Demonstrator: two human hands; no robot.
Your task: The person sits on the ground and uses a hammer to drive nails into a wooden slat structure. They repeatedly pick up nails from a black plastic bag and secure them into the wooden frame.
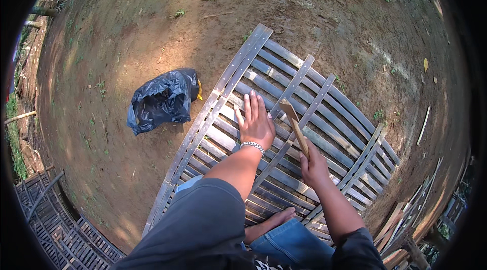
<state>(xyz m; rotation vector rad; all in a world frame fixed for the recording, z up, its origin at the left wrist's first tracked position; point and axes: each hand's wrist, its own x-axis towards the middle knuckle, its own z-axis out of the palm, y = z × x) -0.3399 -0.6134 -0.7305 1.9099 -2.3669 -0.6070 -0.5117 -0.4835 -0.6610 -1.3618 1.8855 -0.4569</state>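
A panel of grey bamboo slats (pixel 324 127), joined by crosswise strips with rows of nail heads, lies at an angle over the ground in front of me. My left hand (pixel 255 124), a chain bracelet at its wrist, rests flat on the slats with its fingers stretched out and holds nothing. To its right, my right hand (pixel 314 164) is closed round the lower end of a brown wooden tool with a broader, flat upper end (pixel 289 110). That tool points up and away above the panel; whether it touches the slats I cannot tell. My bare foot (pixel 276 219) is on the slats close to me.
Left of the panel, a black plastic bag (pixel 162 101) sits open on the bare soil (pixel 122 31), with something yellow at its right side. Another slatted bamboo structure (pixel 48 222) stands at the lower left. Wooden strips and boards (pixel 401 219) lie at the lower right.
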